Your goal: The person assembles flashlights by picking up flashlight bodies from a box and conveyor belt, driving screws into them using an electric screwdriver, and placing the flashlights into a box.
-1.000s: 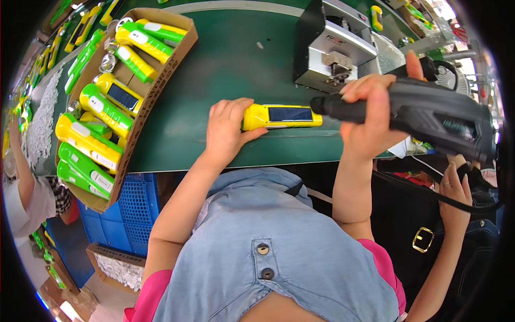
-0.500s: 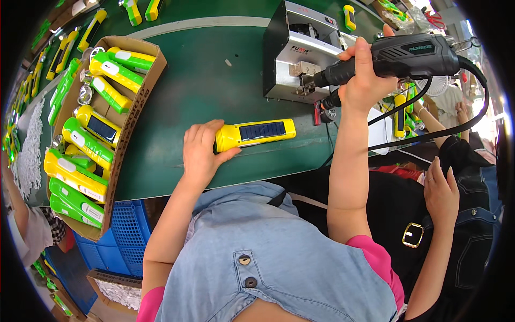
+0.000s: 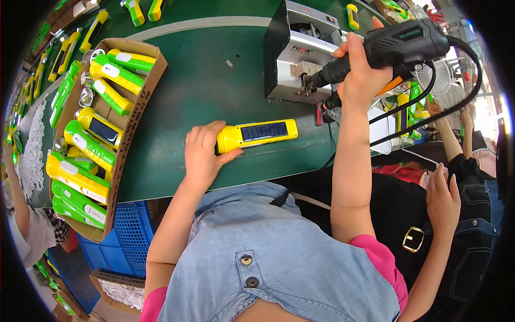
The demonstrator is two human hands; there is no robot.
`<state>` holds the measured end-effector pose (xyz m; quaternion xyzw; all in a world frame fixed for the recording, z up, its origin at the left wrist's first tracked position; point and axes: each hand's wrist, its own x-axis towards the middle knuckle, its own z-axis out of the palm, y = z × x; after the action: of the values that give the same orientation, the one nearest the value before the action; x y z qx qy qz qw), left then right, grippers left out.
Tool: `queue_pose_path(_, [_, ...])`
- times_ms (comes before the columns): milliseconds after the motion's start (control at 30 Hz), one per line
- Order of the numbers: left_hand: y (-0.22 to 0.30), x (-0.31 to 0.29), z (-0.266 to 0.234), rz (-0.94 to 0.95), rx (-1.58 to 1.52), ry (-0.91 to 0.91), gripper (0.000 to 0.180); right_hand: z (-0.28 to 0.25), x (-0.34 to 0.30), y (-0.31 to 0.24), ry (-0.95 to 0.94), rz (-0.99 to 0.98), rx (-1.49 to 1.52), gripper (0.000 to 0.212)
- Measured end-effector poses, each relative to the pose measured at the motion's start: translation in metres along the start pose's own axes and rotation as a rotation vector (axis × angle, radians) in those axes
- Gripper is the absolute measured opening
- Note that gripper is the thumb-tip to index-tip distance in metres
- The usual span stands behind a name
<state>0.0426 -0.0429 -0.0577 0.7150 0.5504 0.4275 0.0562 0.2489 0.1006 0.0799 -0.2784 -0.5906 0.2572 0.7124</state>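
A yellow flashlight [image 3: 233, 138] with a dark solar panel lies on the green table, its wide head toward the left. My left hand [image 3: 205, 149] is closed around that head end. Raised at the right, my right hand [image 3: 362, 75] grips a black electric screwdriver [image 3: 405, 44], with a cable looping from its rear end. The screwdriver points left, its nose at the front outlet of a silver and black screw feeder [image 3: 300, 56]. Whether a screw sits on its tip is too small to tell.
A cardboard box [image 3: 140, 102] of green and yellow flashlights stands left. Beneath it are blue crates [image 3: 129, 228]. A second tool with an orange band [image 3: 389, 86] shows behind my right hand. A co-worker's hand [image 3: 443, 201] rests at the right; more flashlights lie at the far left.
The screwdriver's rear end has tilted up and shifted slightly left, and its cable has moved with it. My left hand and the flashlight stay nearly in place.
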Motion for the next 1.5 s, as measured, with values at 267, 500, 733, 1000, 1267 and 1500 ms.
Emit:
queue_pose_path(267, [0.001, 0.001, -0.002, -0.027, -0.017, 0.005, 0.058, 0.012, -0.03, -0.042, -0.076, 0.185, 0.111, 0.054])
queue_pose_path(500, [-0.003, -0.001, 0.003, 0.002, -0.018, 0.019, 0.059, 0.044, -0.093, -0.066, -0.27, 0.053, 0.164, 0.065])
queue_pose_path(733, [0.0, 0.0, -0.001, -0.016, -0.038, 0.039, 0.059, 0.051, -0.1, -0.052, -0.294, 0.093, 0.113, 0.065])
queue_pose_path(1000, [-0.003, -0.001, 0.002, -0.007, -0.051, 0.037, 0.06, 0.056, -0.106, -0.044, -0.305, 0.122, 0.077, 0.065])
queue_pose_path(1267, [-0.001, -0.001, -0.001, -0.002, -0.059, 0.024, 0.059, 0.057, -0.116, -0.041, -0.411, 0.157, 0.175, 0.074])
queue_pose_path(1500, [-0.003, -0.001, -0.001, 0.006, -0.082, 0.023, 0.057, 0.048, -0.104, -0.045, -0.751, 0.06, -0.02, 0.047])
